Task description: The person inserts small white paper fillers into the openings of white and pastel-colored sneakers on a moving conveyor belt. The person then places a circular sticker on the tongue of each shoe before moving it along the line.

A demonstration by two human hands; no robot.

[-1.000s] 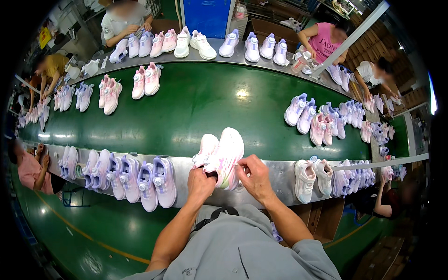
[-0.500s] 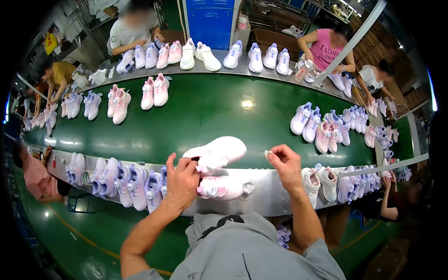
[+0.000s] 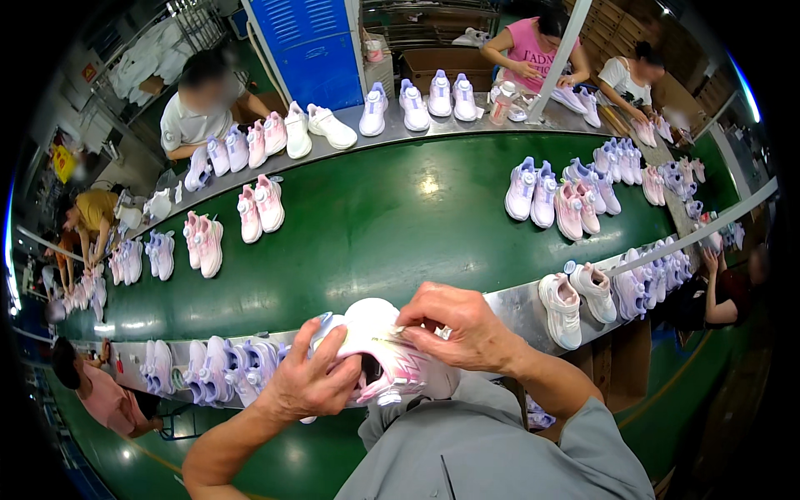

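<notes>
Pink-and-white shoe (image 3: 408, 368) sits at the near edge of the table (image 3: 521, 312), opening toward the left hand (image 3: 312, 375) gripping its collar, long axis seemingly crosswise; right hand (image 3: 462, 327) at its far side, fingertips pinched together, anything between them too small to tell.

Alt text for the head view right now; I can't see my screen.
A person's left hand grips a pink-and-white sneaker while the right hand, fingers bent, is at its side. Beyond lies a green work surface bearing pairs of pink and lavender sneakers, with co-workers along its metal ledges.
</notes>
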